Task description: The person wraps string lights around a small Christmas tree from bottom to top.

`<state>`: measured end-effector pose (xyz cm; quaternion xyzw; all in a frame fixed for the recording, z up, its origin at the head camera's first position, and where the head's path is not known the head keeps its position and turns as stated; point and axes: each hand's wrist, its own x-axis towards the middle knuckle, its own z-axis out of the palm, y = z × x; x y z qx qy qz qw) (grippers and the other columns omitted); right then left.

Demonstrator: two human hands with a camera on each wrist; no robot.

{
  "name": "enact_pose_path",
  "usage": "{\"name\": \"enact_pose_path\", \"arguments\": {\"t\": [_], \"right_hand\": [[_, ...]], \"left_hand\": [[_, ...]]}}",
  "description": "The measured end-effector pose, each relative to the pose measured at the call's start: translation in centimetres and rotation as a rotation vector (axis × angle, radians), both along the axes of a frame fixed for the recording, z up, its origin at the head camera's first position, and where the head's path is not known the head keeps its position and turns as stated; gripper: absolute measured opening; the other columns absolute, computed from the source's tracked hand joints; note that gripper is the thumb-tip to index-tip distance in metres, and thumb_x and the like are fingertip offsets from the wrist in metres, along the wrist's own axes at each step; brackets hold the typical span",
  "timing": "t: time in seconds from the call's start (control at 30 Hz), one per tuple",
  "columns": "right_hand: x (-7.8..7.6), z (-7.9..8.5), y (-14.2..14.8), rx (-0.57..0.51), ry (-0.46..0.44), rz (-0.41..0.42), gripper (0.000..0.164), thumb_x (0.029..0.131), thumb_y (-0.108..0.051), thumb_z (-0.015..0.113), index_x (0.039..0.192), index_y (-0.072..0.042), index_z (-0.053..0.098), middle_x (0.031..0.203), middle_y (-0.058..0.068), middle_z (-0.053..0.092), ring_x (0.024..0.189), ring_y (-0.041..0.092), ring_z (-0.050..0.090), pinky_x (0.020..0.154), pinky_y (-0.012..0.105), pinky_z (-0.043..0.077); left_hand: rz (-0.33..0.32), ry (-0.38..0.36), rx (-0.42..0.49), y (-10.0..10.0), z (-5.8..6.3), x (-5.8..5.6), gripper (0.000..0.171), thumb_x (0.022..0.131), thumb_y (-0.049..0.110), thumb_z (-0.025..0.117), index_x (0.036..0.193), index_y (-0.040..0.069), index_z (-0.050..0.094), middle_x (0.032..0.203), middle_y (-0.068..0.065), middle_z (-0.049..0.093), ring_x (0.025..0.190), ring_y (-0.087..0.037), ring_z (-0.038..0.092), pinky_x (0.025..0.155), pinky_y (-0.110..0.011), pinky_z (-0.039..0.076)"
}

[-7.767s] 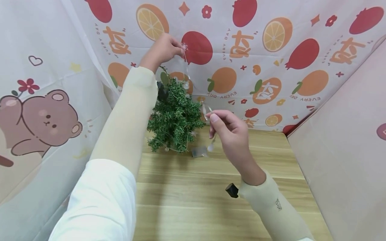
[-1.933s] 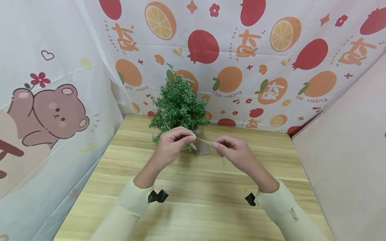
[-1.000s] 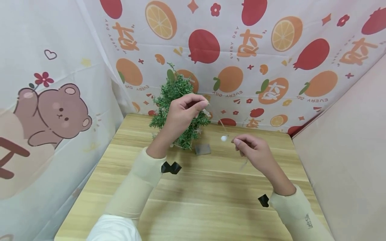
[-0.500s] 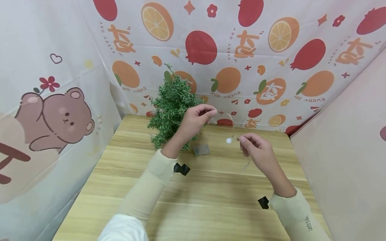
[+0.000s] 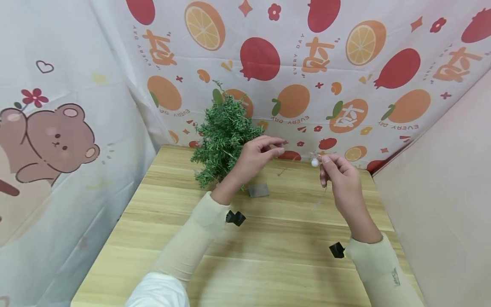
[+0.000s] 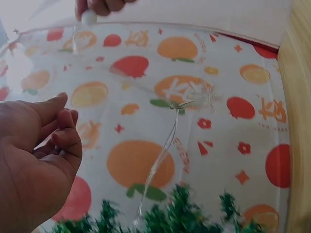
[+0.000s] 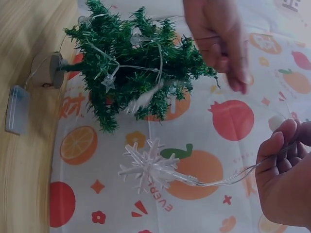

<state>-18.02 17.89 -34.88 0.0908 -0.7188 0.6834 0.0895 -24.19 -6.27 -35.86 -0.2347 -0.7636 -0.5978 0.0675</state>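
Note:
My right hand [image 5: 343, 177] pinches the thin clear wire of a string of lights between thumb and fingers, right of the small green tree [image 5: 224, 136]. By its fingertips hangs a white ball [image 5: 315, 163]. In the right wrist view, a clear snowflake light [image 7: 149, 166] dangles from wire running to that hand. My left hand [image 5: 255, 157] is in front of the tree's right side, fingers loosely bent; the left wrist view shows nothing between them. More wire and a star light [image 7: 109, 82] lie on the branches. The tree's wooden base [image 7: 46, 70] shows in the right wrist view.
A flat grey box [image 5: 259, 190], joined to a wire, lies on the wooden table [image 5: 253, 264] beside the tree. Behind hangs a fruit-print cloth [image 5: 326, 85]. A bear-print cloth [image 5: 57, 140] stands left, a pale wall [image 5: 441, 192] right.
Both hands held the wire stretched between them earlier. The left hand has since let go, after moving right and down. The right hand has moved right and slightly up with the white ball.

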Motion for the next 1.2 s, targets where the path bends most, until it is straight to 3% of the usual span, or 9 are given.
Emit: {"name": "enact_pose_path", "arguments": {"t": [0.23,0.37,0.47,0.63,0.73,0.97,1.2], "right_hand": [[-0.8,0.5,-0.7,0.145,0.011,0.013,0.032,0.102,-0.032,0.062,0.108,0.000,0.067,0.078,0.004,0.058,0.061,0.016,0.052,0.055,0.024,0.049],[-1.1,1.0,-1.3,0.224,0.034,0.022,0.031,0.102,-0.035,0.060,0.107,-0.005,0.066,0.077,0.006,0.056,0.062,0.019,0.052,0.057,0.026,0.050],[-1.4,1.4,-1.7,0.245,0.043,0.029,0.030,0.103,-0.037,0.059,0.104,-0.008,0.065,0.077,0.007,0.055,0.062,0.020,0.052,0.057,0.027,0.049],[-1.6,1.9,-1.9,0.255,0.047,0.022,0.032,0.102,-0.037,0.060,0.106,-0.006,0.066,0.076,0.006,0.056,0.062,0.020,0.053,0.058,0.027,0.051],[-1.5,2.0,-2.0,0.259,0.034,0.027,0.032,0.101,-0.036,0.062,0.112,-0.006,0.067,0.078,0.006,0.058,0.064,0.019,0.055,0.059,0.026,0.052],[-1.1,1.9,-2.0,0.268,0.041,0.064,0.031,0.101,-0.027,0.063,0.122,-0.005,0.068,0.084,0.006,0.064,0.069,0.019,0.062,0.066,0.025,0.057],[-0.8,1.8,-2.6,0.253,0.070,0.101,0.030,0.101,-0.024,0.064,0.120,-0.002,0.069,0.091,0.013,0.069,0.078,0.018,0.069,0.075,0.027,0.060]], "left_hand": [[-0.117,0.075,-0.031,2.0,2.1,0.3,0.022,0.099,0.031,0.066,0.115,0.019,0.076,0.100,0.005,0.067,0.083,-0.019,0.057,0.071,-0.029,0.049],[-0.179,0.070,-0.048,2.5,2.6,0.0,0.022,0.098,0.029,0.068,0.113,0.016,0.078,0.095,0.005,0.067,0.083,-0.017,0.060,0.074,-0.032,0.054],[-0.186,0.065,-0.069,2.6,2.8,-0.1,0.020,0.097,0.028,0.068,0.111,0.017,0.079,0.093,0.004,0.066,0.074,-0.016,0.055,0.069,-0.034,0.052],[-0.147,0.069,-0.098,2.6,3.1,-0.3,0.016,0.097,0.028,0.070,0.106,0.018,0.079,0.090,0.004,0.066,0.067,-0.017,0.053,0.062,-0.029,0.047],[-0.124,0.073,-0.122,2.4,3.2,-0.4,0.014,0.097,0.027,0.070,0.103,0.018,0.079,0.093,0.007,0.067,0.071,-0.014,0.057,0.064,-0.027,0.050],[-0.024,0.204,-0.194,1.5,3.7,-1.0,0.012,0.097,0.024,0.070,0.101,0.016,0.078,0.088,0.004,0.067,0.069,-0.011,0.056,0.063,-0.025,0.048],[0.058,0.266,-0.117,-0.1,5.5,-2.1,0.012,0.098,0.021,0.069,0.101,0.012,0.076,0.088,0.003,0.068,0.067,-0.011,0.054,0.060,-0.024,0.046]]}}
